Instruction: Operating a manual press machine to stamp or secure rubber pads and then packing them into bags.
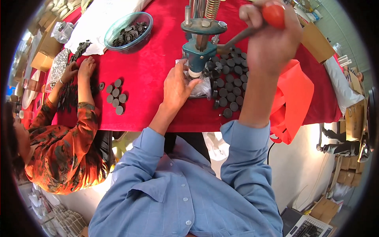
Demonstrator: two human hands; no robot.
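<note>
While, in head view, the right hand (272, 41) curls blurred fingers round the lever (238, 38) by its red knob (273, 15), the left hand (176, 85) spreads thumb from fingers beside the white press tip (194, 74); can't tell if pinching. Black discs (229, 86) lie right of the teal press (198, 55).

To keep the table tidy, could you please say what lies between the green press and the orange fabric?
Black discs, with the right forearm above them, in the head view.

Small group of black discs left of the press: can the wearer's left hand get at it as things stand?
Likely yes: only red cloth shows between the left hand and the black discs, though its fingers are at the press now.
</note>
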